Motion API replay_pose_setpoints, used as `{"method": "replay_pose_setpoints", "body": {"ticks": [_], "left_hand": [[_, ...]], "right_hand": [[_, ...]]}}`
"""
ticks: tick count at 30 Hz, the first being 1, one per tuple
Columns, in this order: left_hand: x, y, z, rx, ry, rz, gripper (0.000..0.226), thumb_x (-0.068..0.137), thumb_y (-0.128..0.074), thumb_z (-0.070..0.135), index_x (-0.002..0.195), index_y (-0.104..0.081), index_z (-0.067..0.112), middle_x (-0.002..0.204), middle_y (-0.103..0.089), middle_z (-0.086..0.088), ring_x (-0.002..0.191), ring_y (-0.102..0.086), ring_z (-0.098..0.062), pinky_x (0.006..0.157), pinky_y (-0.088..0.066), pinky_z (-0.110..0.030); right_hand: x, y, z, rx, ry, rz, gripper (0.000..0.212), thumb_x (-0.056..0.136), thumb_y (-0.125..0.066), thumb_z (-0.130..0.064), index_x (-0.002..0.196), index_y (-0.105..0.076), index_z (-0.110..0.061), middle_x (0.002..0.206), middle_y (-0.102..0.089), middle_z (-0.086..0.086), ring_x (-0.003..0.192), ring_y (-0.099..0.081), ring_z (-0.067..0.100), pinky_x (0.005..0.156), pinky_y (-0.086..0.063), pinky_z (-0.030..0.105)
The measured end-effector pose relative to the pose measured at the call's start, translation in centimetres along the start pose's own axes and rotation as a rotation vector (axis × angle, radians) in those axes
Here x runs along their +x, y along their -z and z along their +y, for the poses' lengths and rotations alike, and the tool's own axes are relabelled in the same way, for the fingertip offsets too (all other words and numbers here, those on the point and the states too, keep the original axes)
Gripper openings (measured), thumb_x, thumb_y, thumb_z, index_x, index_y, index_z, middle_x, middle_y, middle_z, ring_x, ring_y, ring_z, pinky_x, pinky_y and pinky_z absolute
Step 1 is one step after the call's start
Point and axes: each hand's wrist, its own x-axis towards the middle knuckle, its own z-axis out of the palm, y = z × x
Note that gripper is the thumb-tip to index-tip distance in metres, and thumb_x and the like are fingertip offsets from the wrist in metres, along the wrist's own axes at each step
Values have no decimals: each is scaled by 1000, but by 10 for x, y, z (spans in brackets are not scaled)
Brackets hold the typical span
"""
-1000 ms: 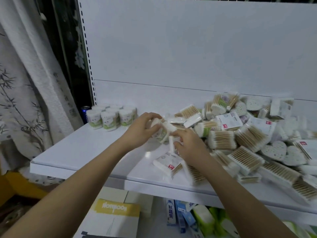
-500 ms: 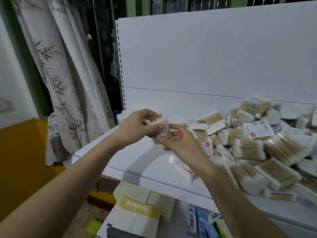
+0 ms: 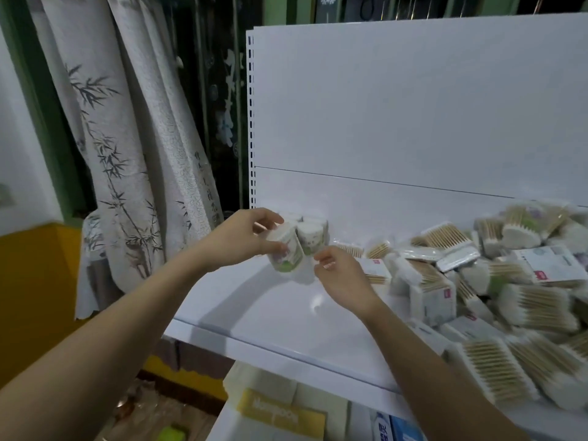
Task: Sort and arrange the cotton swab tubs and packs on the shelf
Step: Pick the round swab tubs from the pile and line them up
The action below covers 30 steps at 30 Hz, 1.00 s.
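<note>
At centre frame, above the white shelf (image 3: pixel 254 316), the left hand (image 3: pixel 241 240) is gripping a tilted tub (image 3: pixel 286 249), fingers curled round it, just beside the standing tubs (image 3: pixel 313 233). Right hand (image 3: pixel 343 278) is hovering near it, fingers loosely curled, holding nothing. Packs (image 3: pixel 496 281) are lying heaped at right.

My two arms are bare all the way up, with no sleeves showing. My left hand (image 3: pixel 245 238) and my right hand (image 3: pixel 342 276) have nothing on them. My nails are short and plain.
</note>
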Motion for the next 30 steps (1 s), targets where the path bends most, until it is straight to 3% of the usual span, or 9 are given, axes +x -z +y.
{"method": "replay_pose_setpoints", "body": {"ticks": [4,9,12,16,19,23,25,30], "left_hand": [[33,4,-12,47,-81,-22,42,76,-82,25,114,-63,30,110,-62,9,100,-60,-7,72,-49,-15],[71,-11,-26,94,-182,-96,47,74,-82,31,117,-64,30,112,-63,11,104,-57,-5,79,-44,-16],[86,-27,-32,119,-224,-157,48,75,-82,30,119,-63,29,115,-62,12,105,-55,-6,78,-40,-12],[99,-40,-40,127,-261,-178,47,79,-78,33,123,-62,26,117,-63,9,109,-56,-10,89,-43,-24],[104,-44,-46,107,-266,-188,46,82,-76,33,124,-62,24,109,-61,11,103,-55,-9,84,-40,-22],[107,-50,-56,128,-276,-161,47,80,-79,28,124,-63,21,117,-61,6,110,-53,-11,94,-39,-23],[110,-54,-61,138,-269,-157,48,79,-78,31,124,-63,22,123,-60,4,118,-52,-14,102,-39,-30],[111,-65,-72,366,-331,-107,49,84,-63,43,128,-62,22,133,-56,1,125,-46,-24,103,-37,-41]], "right_hand": [[30,-28,7,-442,115,25,37,93,-57,-28,127,-57,-16,126,-58,7,118,-53,30,99,-45,42],[35,-36,34,-735,110,32,39,100,-43,-34,133,-51,-16,131,-54,4,123,-46,27,108,-31,38],[34,-30,40,-702,96,54,35,99,-44,-28,128,-56,-12,128,-56,6,123,-46,27,108,-31,36],[33,-29,40,-649,51,79,34,96,-49,-27,124,-61,-11,124,-59,8,119,-49,29,103,-38,38],[32,-26,37,-525,-6,116,33,92,-56,-25,120,-63,-9,121,-60,9,115,-52,28,98,-42,36],[31,-24,36,-478,-97,177,34,87,-68,-30,110,-63,-6,114,-56,5,105,-52,21,85,-38,28],[32,-24,37,-491,-111,208,32,85,-69,-33,103,-62,-8,107,-54,3,100,-51,20,78,-34,27],[33,-26,41,-517,-79,240,32,84,-69,-32,105,-62,-9,110,-55,2,103,-50,18,77,-29,23]]}}
